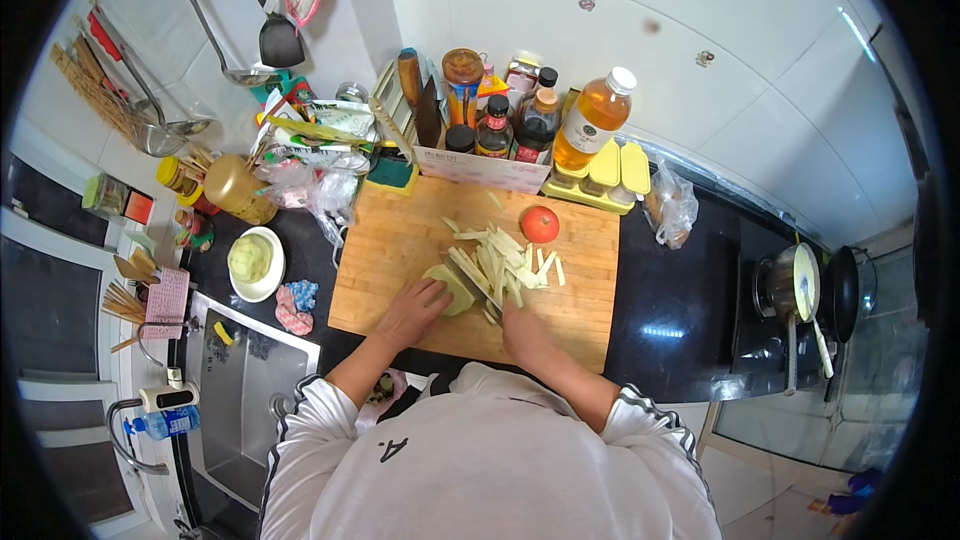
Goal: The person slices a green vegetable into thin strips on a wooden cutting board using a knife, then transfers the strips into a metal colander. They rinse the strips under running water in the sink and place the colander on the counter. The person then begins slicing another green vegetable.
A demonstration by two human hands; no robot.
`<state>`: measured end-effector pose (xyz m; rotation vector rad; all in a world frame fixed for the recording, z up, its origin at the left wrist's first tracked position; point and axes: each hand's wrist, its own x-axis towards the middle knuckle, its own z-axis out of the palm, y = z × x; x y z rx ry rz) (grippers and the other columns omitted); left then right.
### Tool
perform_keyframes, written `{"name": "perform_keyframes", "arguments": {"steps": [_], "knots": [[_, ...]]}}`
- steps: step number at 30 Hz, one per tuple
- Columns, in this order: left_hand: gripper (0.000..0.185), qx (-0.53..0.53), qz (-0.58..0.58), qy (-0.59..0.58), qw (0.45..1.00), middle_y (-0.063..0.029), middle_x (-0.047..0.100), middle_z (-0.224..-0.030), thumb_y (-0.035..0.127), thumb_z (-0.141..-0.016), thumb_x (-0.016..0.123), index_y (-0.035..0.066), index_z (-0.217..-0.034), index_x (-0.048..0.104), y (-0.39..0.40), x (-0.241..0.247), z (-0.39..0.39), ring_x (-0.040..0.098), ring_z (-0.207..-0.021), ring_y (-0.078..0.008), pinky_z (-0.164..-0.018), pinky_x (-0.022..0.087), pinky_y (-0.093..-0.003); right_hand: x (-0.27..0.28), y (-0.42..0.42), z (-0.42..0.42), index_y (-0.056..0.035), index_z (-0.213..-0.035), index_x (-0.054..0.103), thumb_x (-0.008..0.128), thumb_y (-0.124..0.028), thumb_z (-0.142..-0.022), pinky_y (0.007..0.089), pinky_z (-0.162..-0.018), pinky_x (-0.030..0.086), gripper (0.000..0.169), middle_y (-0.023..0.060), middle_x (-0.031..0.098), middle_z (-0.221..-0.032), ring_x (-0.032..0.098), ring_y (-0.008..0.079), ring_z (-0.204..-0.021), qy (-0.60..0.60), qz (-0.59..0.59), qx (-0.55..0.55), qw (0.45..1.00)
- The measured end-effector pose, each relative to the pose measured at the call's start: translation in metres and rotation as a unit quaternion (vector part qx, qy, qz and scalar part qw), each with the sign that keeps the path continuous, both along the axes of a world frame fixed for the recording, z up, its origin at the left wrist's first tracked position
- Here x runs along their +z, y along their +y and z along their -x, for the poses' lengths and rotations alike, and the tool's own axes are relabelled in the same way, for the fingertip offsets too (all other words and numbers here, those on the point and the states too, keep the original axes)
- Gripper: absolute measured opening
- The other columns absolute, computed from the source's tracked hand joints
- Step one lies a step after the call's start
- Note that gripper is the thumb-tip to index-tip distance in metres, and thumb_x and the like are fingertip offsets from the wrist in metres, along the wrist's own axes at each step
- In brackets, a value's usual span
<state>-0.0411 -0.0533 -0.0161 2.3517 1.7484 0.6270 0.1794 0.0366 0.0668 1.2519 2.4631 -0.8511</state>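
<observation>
On the wooden cutting board, my left hand presses down on a pale green piece of peeled vegetable. My right hand grips a kitchen knife, its blade standing against the right side of that piece; the handle is hidden in my fist. Right of the blade lies a loose heap of pale vegetable sticks, with a few strays around it. A red tomato rests above the heap. Left of the board, a white bowl holds another peeled pale green vegetable.
A box of sauce bottles and yellow-lidded seasoning containers stand behind the board. The steel sink is at the lower left, with small cloths near it. A pot sits on the stove at the right.
</observation>
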Motion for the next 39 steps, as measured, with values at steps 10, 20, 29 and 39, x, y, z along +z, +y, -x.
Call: {"name": "perform_keyframes", "arguments": {"steps": [10, 20, 29, 39], "knots": [[0.03, -0.027, 0.022, 0.048, 0.998, -0.0061, 0.056, -0.106, 0.005, -0.072, 0.057, 0.006, -0.101, 0.056, 0.011, 0.02, -0.002, 0.052, -0.099, -0.0259, -0.077, 0.05, -0.0353, 0.01, -0.007, 0.012, 0.006, -0.095, 0.048, 0.043, -0.001, -0.083, 0.0534, -0.07, 0.048, 0.015, 0.0306, 0.062, -0.083, 0.063, 0.0452, -0.079, 0.013, 0.039, -0.024, 0.999], [0.027, -0.046, 0.016, 0.06, 0.997, -0.0064, 0.053, -0.107, 0.007, -0.074, 0.055, 0.006, -0.101, 0.055, 0.012, 0.01, -0.002, 0.051, -0.102, -0.0269, -0.075, 0.052, -0.0338, -0.043, -0.006, 0.029, 0.0047, -0.093, 0.048, 0.046, -0.001, -0.082, 0.0509, -0.065, 0.05, 0.012, 0.03, 0.062, -0.08, 0.061, 0.0458, -0.077, 0.076, 0.02, -0.045, 0.996], [0.033, -0.053, 0.058, 0.059, 0.995, -0.0065, 0.054, -0.105, 0.006, -0.076, 0.052, 0.004, -0.108, 0.057, 0.013, 0.013, 0.001, 0.051, -0.1, -0.0268, -0.077, 0.051, -0.0336, 0.006, -0.016, 0.015, 0.002, -0.096, 0.048, 0.041, -0.006, -0.087, 0.0526, -0.068, 0.049, 0.014, 0.0275, 0.064, -0.082, 0.063, 0.0442, -0.079, 0.01, 0.019, -0.002, 1.0], [0.037, -0.031, 0.049, 0.04, 0.998, -0.009, 0.054, -0.106, 0.004, -0.073, 0.055, 0.002, -0.11, 0.055, 0.012, 0.019, -0.004, 0.052, -0.101, -0.0288, -0.081, 0.05, -0.0353, -0.032, -0.012, 0.038, 0.0025, -0.098, 0.048, 0.043, -0.006, -0.087, 0.0491, -0.064, 0.051, 0.015, 0.0244, 0.064, -0.081, 0.064, 0.0412, -0.077, 0.024, -0.008, -0.002, 1.0]]}}
